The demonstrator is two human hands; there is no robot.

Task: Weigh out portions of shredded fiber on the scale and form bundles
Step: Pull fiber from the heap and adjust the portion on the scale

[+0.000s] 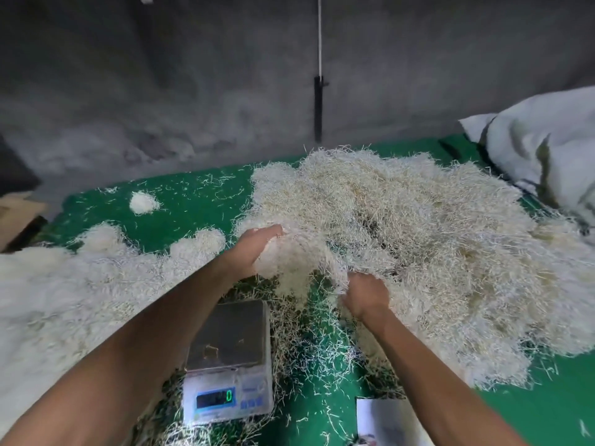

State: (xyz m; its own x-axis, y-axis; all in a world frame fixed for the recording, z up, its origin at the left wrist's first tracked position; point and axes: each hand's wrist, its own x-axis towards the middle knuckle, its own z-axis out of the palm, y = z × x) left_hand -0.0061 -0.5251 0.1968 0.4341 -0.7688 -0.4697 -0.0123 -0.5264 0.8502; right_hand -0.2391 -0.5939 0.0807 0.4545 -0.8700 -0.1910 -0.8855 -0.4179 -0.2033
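Just beyond the scale [229, 336], whose pan stood bare and read zero, my left hand [254, 249] and right hand [365, 292] clutched a tuft [289, 262] torn from the pile [402, 236] for weighing.

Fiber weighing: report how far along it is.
Done: a small formed bundle lies on the green table, with more fiber heaped at the left.
In hand: the left hand and right hand grip a clump pulled from the big pile.
Left: the scale reads 0, its pan holding only stray strands, and most of the pile is unweighed.
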